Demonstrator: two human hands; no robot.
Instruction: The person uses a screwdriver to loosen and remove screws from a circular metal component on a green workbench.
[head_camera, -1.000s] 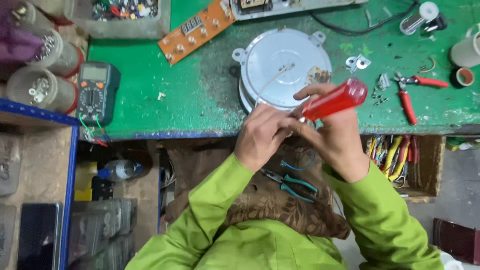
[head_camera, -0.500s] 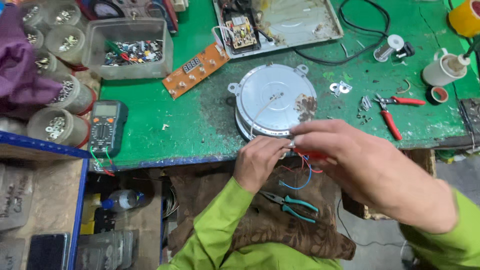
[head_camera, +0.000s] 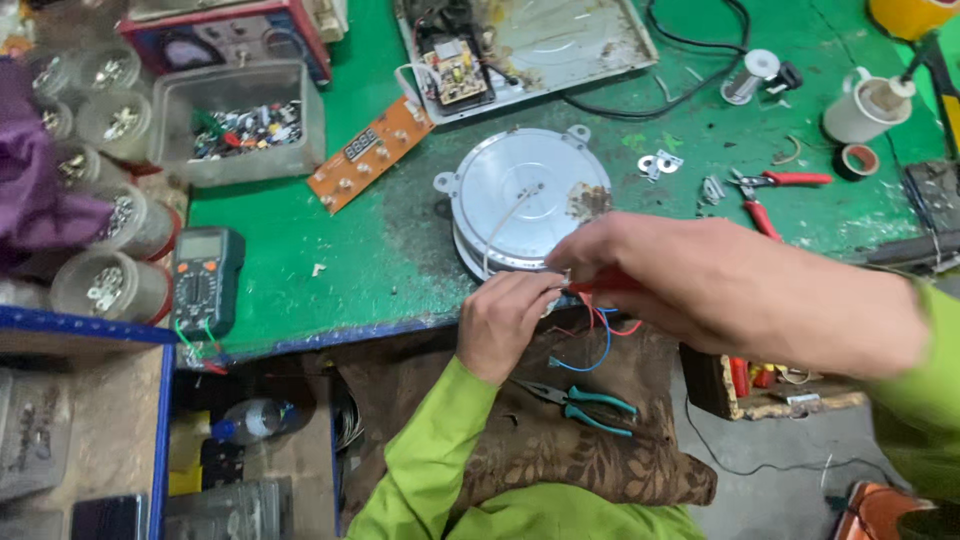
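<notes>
Red and blue wires (head_camera: 598, 318) are hanging just under the pinching fingers of the left hand (head_camera: 510, 318) and right hand (head_camera: 650, 270), beside the round metal plate (head_camera: 525, 195).

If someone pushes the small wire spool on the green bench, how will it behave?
The wire spool lies on its side, so it would probably roll. It looks small and likely light. The black cable beside it might stop it.

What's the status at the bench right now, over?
Both hands meet at the table edge: left hand pinching thin wires, right hand gripping a red tool. Round metal disc unit just behind. Teal pliers on lap.
</notes>
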